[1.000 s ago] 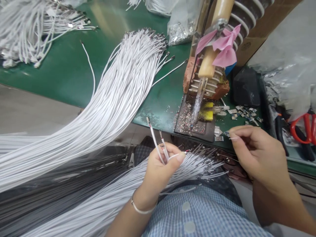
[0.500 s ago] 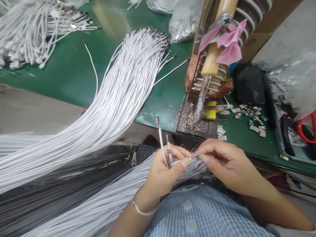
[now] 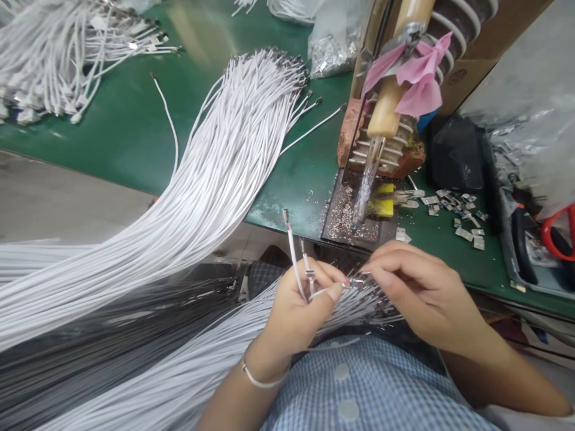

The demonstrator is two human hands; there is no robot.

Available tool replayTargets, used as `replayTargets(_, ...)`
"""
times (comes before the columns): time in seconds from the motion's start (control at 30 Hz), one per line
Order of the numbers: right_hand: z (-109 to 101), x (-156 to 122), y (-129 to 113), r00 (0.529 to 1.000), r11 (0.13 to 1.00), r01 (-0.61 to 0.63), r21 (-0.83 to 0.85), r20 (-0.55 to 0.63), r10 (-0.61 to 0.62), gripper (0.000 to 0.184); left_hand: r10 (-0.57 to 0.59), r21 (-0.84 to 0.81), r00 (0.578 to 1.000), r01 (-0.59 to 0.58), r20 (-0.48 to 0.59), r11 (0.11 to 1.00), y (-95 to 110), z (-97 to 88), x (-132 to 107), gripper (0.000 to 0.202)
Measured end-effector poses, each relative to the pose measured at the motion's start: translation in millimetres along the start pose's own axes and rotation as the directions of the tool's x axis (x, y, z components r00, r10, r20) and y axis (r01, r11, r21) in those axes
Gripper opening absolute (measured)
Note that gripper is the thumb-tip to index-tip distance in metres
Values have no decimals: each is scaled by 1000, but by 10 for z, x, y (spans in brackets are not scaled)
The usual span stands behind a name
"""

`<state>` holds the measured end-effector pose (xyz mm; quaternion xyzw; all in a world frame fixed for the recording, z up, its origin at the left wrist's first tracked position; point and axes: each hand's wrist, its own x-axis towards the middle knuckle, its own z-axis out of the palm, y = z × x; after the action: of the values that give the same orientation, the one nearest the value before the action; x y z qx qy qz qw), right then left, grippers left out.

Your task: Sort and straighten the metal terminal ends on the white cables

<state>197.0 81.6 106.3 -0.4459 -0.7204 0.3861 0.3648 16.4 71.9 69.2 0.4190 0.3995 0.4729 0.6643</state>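
Fingers of the left hand [image 3: 299, 308] pinch thin white wires [image 3: 296, 263] upright over the lap, just off the worktop's [image 3: 135, 137] near edge, so the right hand [image 3: 420, 293] can press a small metal clip [image 3: 354, 282] onto one tip.

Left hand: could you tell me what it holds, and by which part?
The left hand grips thin white wires just below their stripped tips.

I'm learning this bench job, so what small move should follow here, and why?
Probably lift the joined pieces up to the iron tip. The left hand pinches a wire whose end meets a small metal piece pinched by the right hand, just below the tip.
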Motion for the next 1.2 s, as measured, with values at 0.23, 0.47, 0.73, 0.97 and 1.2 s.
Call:
replayTargets(0.23, 126, -16, 59, 978, 988, 78, -136, -183, -103, 17, 5, -75, 996, -12, -92, 997, 38, 39, 161, 13)
replayTargets(0.47, 211, 101, 155, 907, 957, 219, -192, -322, -272, 19, 3, -12, 990, -5, -142, 1000, 95, 100, 303, 13)
replayTargets(0.73, 230, 132, 167, 899, 976, 206, -65, -381, -216, 23, 40, -64, 991, -48, -130, 997, 111, 128, 360, 12)
replayTargets(0.97, 238, 165, 152, 889, 979, 189, -81, -409, -206, 20, 7, -79, 989, -18, -145, 997, 121, 129, 410, 12)
replayTargets(1.2, 222, 193, 144, 882, 972, 202, -121, -410, -234, 21, 55, -60, 988, -64, -146, 996, 165, 149, 434, 10)
